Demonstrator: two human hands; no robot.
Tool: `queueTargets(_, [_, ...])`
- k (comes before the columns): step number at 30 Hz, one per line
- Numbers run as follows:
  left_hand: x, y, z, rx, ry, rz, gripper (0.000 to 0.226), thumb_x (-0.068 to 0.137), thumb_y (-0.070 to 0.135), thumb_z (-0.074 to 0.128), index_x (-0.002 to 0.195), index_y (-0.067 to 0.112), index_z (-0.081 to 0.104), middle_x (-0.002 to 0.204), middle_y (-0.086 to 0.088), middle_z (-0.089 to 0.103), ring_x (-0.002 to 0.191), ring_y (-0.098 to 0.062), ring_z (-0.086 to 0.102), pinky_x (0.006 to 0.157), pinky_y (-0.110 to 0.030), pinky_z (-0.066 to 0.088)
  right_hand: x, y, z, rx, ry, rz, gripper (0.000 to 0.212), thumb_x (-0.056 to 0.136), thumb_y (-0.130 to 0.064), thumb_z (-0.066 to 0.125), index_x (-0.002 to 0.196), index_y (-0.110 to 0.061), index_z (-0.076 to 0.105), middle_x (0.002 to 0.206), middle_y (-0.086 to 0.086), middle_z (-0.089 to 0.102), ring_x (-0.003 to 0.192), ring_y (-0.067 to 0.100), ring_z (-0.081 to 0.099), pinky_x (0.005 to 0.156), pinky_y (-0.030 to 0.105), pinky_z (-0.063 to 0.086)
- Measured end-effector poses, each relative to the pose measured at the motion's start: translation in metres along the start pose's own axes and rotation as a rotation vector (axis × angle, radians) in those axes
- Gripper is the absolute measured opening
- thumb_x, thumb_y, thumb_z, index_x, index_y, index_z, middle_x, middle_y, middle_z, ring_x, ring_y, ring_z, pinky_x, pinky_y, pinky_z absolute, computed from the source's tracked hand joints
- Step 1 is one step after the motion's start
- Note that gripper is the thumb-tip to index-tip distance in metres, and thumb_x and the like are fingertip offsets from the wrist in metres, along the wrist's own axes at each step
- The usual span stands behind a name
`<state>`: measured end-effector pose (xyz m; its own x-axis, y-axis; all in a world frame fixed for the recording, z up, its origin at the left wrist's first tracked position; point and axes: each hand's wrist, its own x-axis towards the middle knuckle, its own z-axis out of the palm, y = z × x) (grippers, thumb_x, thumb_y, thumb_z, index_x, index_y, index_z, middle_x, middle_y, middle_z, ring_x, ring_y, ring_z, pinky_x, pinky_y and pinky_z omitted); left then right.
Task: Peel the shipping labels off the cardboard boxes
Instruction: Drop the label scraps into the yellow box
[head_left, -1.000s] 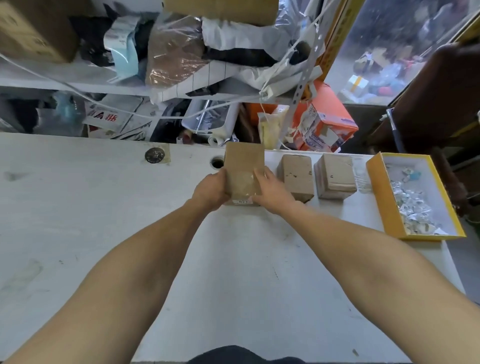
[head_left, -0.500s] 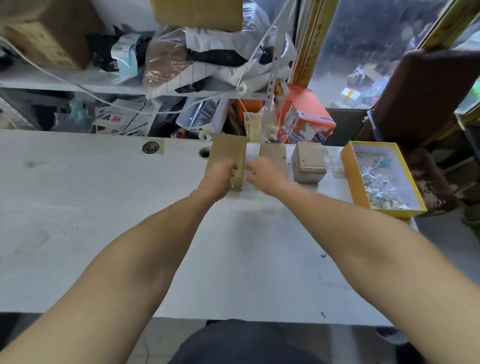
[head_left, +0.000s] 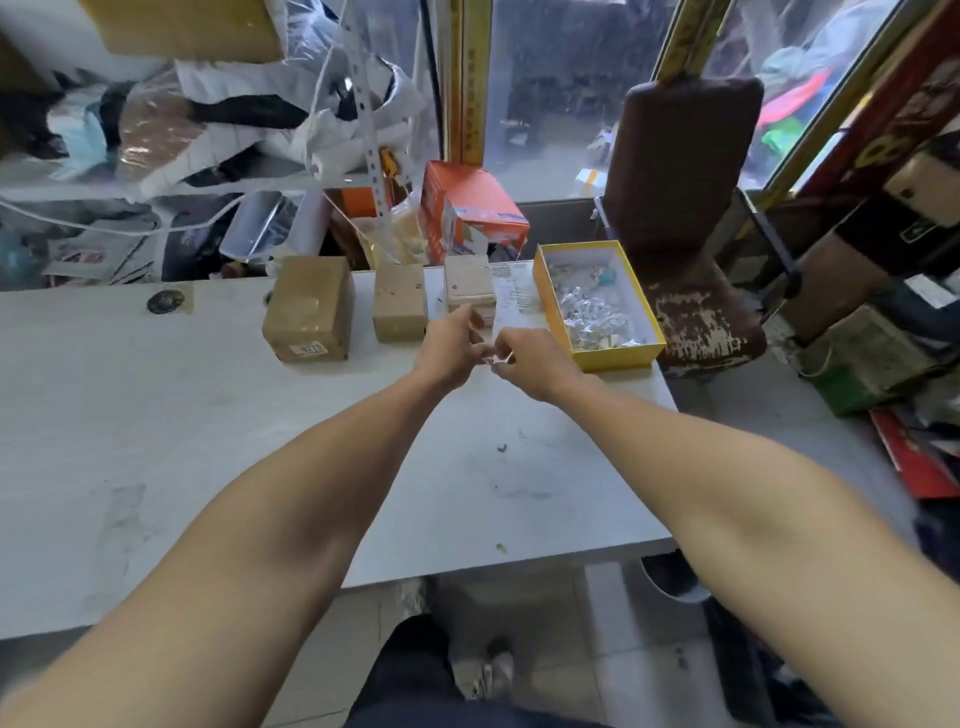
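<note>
Pinching a small peeled label (head_left: 497, 359) between them, both hands, left (head_left: 451, 347) and right (head_left: 530, 358), have a narrow fingertip grip on it, just above the tabletop (head_left: 208, 415). Three boxes (head_left: 309, 308) sit in a row behind, yellow tray (head_left: 613, 358) just right.

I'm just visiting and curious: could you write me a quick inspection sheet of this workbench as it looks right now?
Surface: white table, scuffed and stained.
Job's things: three cardboard boxes in a row; the leftmost shows a small label on its front.
Clutter: yellow tray of crumpled scraps.
Hands: left hand and right hand pinch a small scrap between them.
Cables: white cord behind the table.
Surroundings: crowded shelf, orange box, worn brown chair.
</note>
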<state>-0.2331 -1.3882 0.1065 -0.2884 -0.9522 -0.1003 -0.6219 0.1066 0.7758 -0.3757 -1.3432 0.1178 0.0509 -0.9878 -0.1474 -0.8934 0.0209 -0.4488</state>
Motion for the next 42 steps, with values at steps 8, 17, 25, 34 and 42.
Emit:
queueTargets(8, [0.059, 0.04, 0.048, -0.013, -0.123, 0.111, 0.026, 0.083, 0.022, 0.078, 0.103, 0.009, 0.067, 0.096, -0.006, 0.07, 0.087, -0.019, 0.067, 0.079, -0.036, 0.057, 0.029, 0.066, -0.035, -0.035, 0.049, 0.091, 0.024, 0.094, -0.034, 0.056, 0.095, -0.013, 0.066, 0.094, 0.009, 0.069, 0.085, 0.026, 0.062, 0.077, 0.04, 0.053])
queueTargets(17, [0.133, 0.069, 0.073, 0.062, -0.17, 0.15, 0.003, 0.094, 0.014, 0.065, 0.093, 0.013, 0.067, 0.095, -0.006, 0.07, 0.085, -0.019, 0.065, 0.067, -0.027, 0.051, 0.069, 0.124, -0.071, -0.033, 0.053, 0.14, 0.019, 0.098, -0.031, 0.051, 0.095, -0.018, 0.064, 0.091, 0.002, 0.066, 0.082, 0.019, 0.058, 0.071, 0.032, 0.048])
queueTargets(25, [0.194, 0.087, 0.102, 0.05, -0.147, 0.106, 0.013, 0.094, 0.02, 0.065, 0.098, 0.008, 0.071, 0.101, -0.008, 0.071, 0.085, -0.018, 0.064, 0.066, -0.025, 0.045, 0.102, 0.198, -0.097, -0.041, 0.074, 0.25, 0.02, 0.094, -0.024, 0.05, 0.102, -0.017, 0.068, 0.096, 0.006, 0.07, 0.087, 0.025, 0.062, 0.077, 0.038, 0.053])
queueTargets(34, [0.235, 0.113, 0.136, 0.124, -0.123, 0.059, 0.013, 0.091, 0.019, 0.07, 0.097, 0.008, 0.075, 0.099, -0.007, 0.072, 0.087, -0.018, 0.064, 0.072, -0.026, 0.048, 0.145, 0.246, -0.104, -0.006, 0.001, 0.199, 0.019, 0.092, -0.025, 0.05, 0.098, -0.02, 0.067, 0.093, 0.003, 0.07, 0.084, 0.022, 0.062, 0.076, 0.037, 0.054])
queueTargets(42, [0.245, 0.118, 0.14, 0.116, -0.157, 0.0, 0.009, 0.082, 0.007, 0.077, 0.087, 0.013, 0.074, 0.092, -0.002, 0.07, 0.088, -0.018, 0.066, 0.071, -0.027, 0.054, 0.165, 0.254, -0.116, -0.018, -0.025, 0.138, 0.02, 0.093, -0.025, 0.048, 0.097, -0.02, 0.067, 0.088, 0.002, 0.068, 0.08, 0.021, 0.062, 0.075, 0.04, 0.055])
